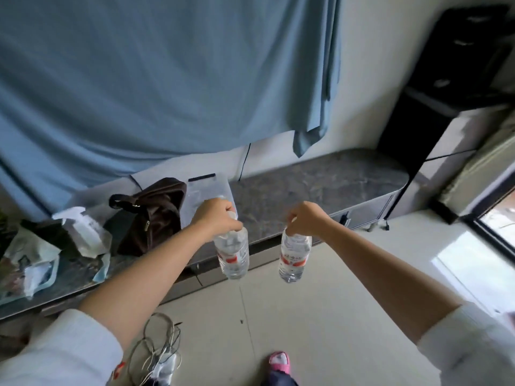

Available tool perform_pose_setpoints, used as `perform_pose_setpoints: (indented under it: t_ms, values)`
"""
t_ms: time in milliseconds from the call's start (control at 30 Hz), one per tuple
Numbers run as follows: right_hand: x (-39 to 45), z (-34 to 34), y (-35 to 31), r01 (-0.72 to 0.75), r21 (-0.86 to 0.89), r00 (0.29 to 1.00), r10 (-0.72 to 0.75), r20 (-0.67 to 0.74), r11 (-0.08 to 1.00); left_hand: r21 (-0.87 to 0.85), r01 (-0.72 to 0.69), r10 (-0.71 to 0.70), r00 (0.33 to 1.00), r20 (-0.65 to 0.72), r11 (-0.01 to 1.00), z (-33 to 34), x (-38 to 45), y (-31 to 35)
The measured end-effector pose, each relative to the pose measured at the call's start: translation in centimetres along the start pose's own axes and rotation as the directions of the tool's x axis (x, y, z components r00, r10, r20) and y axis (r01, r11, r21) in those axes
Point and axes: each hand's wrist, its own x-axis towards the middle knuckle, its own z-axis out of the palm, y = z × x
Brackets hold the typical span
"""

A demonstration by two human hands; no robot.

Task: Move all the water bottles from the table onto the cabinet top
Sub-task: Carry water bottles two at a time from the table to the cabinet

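Over the marbled cabinet top (320, 179), beside a brown bag (156, 213), the left hand (216, 217) is gripping one water bottle (232, 252) seemingly by its cap; the right hand (305, 218) is pinching another bottle (294, 256), both hanging short of the front edge.

Left hand (216, 215): gripping left bottle (232, 253) by neck, hanging upright | Right hand (305, 218): gripping right bottle (294, 257) likewise | Both bottles in air beside dark marble cabinet top (320, 185) | Brown bag (156, 215) on top.
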Motion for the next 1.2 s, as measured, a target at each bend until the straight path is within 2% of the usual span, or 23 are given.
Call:
perform_pose_setpoints:
  t_ms: [100,200,433,833,1033,1200]
  values:
    - [4.1,-2.9,2.4,-0.066,0.027,0.997,0.067,-0.040,0.997,0.017,-0.042,0.041,0.998,0.041,0.999,0.1,5.7,2.6]
    - [7.8,-6.0,5.5,-0.127,0.056,0.984,0.133,-0.117,0.990,0.007,-0.085,0.085,0.996,0.027,0.996,0.6,11.4,5.5]
    - [14.8,-11.2,12.4,-0.192,0.163,0.954,0.223,-0.200,0.968,-0.031,-0.096,0.097,0.995,0.030,0.995,3.3,21.4,11.8]
    - [28.0,-18.8,28.9,-0.238,0.058,0.970,0.240,-0.027,0.970,-0.077,0.020,-0.009,0.991,0.136,0.997,12.6,37.7,23.3]
    - [34.7,-21.6,35.0,-0.303,0.031,0.951,0.304,-0.057,0.953,-0.147,0.118,-0.098,0.986,0.137,0.982,16.8,44.6,29.0]
    - [40.9,-24.9,40.7,-0.346,0.079,0.933,0.352,-0.079,0.935,-0.111,0.173,-0.152,0.972,0.177,0.979,19.4,51.4,32.7]
